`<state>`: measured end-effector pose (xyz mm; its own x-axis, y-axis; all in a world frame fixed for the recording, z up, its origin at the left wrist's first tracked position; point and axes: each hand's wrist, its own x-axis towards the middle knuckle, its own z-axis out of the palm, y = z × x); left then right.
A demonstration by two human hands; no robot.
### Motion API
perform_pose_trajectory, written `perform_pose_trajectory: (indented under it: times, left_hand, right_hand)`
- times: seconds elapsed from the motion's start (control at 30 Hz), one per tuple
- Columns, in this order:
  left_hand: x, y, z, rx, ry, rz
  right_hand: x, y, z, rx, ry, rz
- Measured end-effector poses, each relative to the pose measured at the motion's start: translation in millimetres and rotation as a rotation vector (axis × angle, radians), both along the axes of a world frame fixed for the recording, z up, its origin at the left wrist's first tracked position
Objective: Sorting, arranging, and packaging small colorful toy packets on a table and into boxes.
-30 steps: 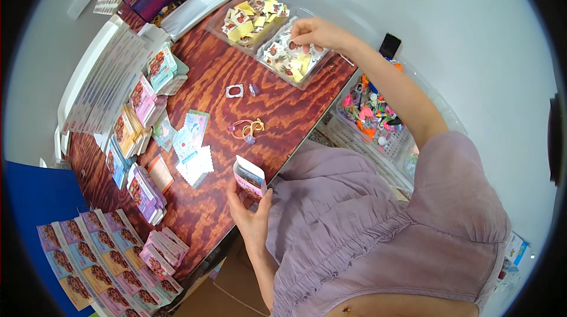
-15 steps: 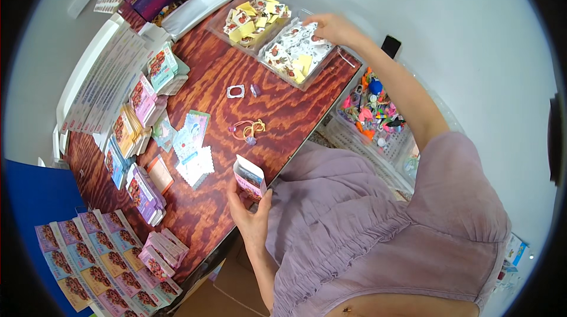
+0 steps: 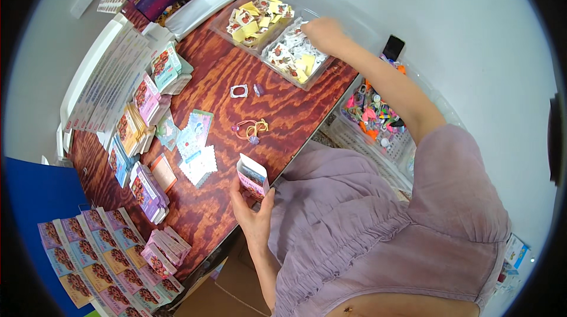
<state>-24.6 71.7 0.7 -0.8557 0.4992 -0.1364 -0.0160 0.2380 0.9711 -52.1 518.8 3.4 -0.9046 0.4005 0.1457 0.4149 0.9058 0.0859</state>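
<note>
At the table's near edge my left hand (image 3: pixel 255 216) grips a small pink box (image 3: pixel 253 182) between thumb and fingers. The box stands with its top flap up, and something dark shows inside. My right arm stretches far across to a clear plastic tray (image 3: pixel 305 85), where my right hand (image 3: pixel 325 35) is over the half with white packets (image 3: pixel 293 42) and a few printed cards. Its fingers curl down toward them, blurred and partly hidden, so what they hold cannot be seen. The other half holds yellow and printed cards (image 3: pixel 260 16).
On the table lie hair ties (image 3: pixel 253 131), a square white frame (image 3: pixel 238 91), a small purple piece (image 3: pixel 258 90) and paper cards (image 3: pixel 197 137). Stacks of flat cartons (image 3: pixel 147 192) line the left side. A bin of colourful trinkets (image 3: pixel 378 115) and a phone (image 3: pixel 393 47) are at right.
My right hand has shifted a little left within the tray, its fingers now more curled and blurred. My left hand keeps the pink box in place. The whole view has moved slightly.
</note>
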Motion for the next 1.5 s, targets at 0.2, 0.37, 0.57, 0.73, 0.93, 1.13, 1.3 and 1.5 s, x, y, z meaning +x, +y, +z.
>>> perform_pose_trajectory:
  times: [0.2,0.37,0.57,0.73,0.93,1.13,1.3,1.5]
  left_hand:
    - [1,1,-3,0.019,-0.009,0.008]
    - [1,-1,-2,0.001,-0.004,0.0]
    - [0,2,0,0.0,0.017,0.0]
    - [2,2,-2,0.019,0.032,0.004]
    - [3,3,3,0.005,0.021,0.017]
    - [1,21,8,-0.199,0.362,0.109]
    - [0,17,13,-0.213,0.305,0.092]
    - [7,5,23,-0.125,0.1,0.046]
  right_hand:
    - [23,2,-1,-0.219,0.331,-0.029]
    - [39,-10,29,-0.614,0.322,-0.066]
    - [43,-1,30,-0.939,0.38,-0.065]
    - [44,-6,33,-1.013,0.421,-0.119]
    - [48,-12,34,-1.352,0.507,-0.209]
    - [49,-91,50,-2.189,0.271,0.061]
    - [49,-183,70,-1.695,0.144,0.213]
    - [55,-223,70,-1.477,0.029,0.411]
